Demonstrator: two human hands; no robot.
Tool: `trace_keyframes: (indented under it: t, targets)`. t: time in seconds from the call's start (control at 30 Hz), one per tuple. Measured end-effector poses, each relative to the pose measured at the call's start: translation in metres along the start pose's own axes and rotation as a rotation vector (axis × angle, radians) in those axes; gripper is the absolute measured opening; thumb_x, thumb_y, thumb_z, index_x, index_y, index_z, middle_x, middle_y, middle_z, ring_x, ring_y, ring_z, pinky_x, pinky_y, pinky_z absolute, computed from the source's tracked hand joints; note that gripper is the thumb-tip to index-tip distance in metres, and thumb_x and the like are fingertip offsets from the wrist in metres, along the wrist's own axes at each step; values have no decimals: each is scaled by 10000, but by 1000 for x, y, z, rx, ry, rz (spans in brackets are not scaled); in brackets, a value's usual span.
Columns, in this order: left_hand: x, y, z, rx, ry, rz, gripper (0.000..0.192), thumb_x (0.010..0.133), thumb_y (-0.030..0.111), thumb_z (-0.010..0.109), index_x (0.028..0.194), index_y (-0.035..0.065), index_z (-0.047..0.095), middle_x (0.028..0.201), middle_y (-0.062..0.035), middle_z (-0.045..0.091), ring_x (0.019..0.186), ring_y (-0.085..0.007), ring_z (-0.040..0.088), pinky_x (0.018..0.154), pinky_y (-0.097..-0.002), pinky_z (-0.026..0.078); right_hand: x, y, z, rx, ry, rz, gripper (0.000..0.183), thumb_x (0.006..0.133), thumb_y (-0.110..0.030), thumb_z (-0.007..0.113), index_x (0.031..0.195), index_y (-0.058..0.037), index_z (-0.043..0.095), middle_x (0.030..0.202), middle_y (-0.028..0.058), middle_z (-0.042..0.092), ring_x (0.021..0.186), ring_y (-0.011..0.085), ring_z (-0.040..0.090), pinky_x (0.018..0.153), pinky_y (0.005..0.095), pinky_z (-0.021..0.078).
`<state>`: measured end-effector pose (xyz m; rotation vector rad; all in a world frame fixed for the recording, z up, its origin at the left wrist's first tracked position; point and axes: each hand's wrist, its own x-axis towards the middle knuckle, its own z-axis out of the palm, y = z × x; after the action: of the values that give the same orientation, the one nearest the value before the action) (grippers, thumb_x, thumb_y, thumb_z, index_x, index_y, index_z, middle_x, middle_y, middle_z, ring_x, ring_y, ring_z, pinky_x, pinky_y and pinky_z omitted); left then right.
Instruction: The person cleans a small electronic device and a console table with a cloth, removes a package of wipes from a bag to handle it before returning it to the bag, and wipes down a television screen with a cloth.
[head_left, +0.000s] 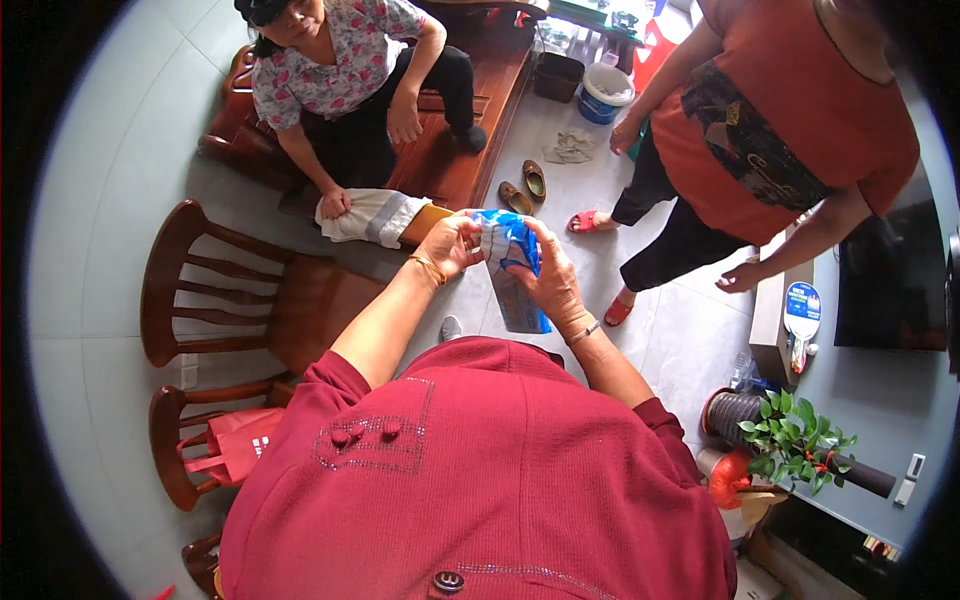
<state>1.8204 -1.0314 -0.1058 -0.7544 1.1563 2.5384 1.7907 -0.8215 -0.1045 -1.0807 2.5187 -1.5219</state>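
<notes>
Both hands are raised in front of my body around a blue and white plastic packet (517, 289), tall and boxy, with its glossy blue wrapping loose and crumpled at the top. My left hand (452, 246), with a gold bracelet on its wrist, pinches the packet's upper left edge. On the other side, my right hand (553, 279) grips the upper right, its thumb across the front face. The packet's lower end hangs free over the floor. What it contains is hidden by the wrapping.
A seated person (341, 82) on a wooden bench (450, 165) rests a hand on a cloth (367, 214). Another person (780, 112) stands at right. Brown shoes (534, 180), a white-and-blue bucket (604, 94), wooden chairs (315, 307) and a potted plant (802, 442) stand around.
</notes>
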Motion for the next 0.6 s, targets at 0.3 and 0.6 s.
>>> trace_keyframes:
  t: [0.3,0.6]
  targets:
    - [15,-12,25,323,80,123,275,807,360,723,949,183,568,860,35,579,819,-107,543,750,-337,470,-20,13,-10,-185,93,9,758,694,-114,754,1341,-128,359,1166,172,533,975,403,593,776,439,525]
    - [40,-42,28,50,10,-130,332,820,56,680,1110,56,519,1016,-68,598,933,-180,593,877,-349,500,-31,5,-35,-278,74,35,735,701,-63,744,1332,-122,372,1136,167,541,925,387,619,743,409,544]
